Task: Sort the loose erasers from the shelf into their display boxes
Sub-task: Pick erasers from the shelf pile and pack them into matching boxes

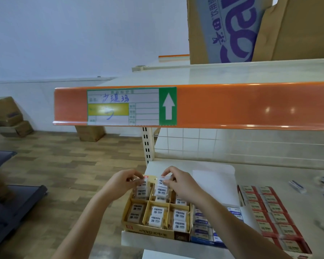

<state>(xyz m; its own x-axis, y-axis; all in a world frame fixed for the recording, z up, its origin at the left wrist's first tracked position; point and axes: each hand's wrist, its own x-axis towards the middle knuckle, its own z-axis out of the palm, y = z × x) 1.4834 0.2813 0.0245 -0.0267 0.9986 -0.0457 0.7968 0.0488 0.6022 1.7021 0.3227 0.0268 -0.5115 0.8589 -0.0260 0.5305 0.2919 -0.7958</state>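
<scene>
A yellow cardboard display box with several compartments stands at the left end of the lower white shelf. It holds packs of white 2B erasers. My left hand pinches an eraser pack over the box's back left compartment. My right hand pinches another eraser pack over the back middle compartment. Several loose blue-and-white erasers lie on the shelf at the far right.
A blue display box and a red display box of erasers stand to the right of the yellow one. An orange shelf edge with a price label overhangs above. Cardboard cartons sit on the top shelf and the wooden floor at left.
</scene>
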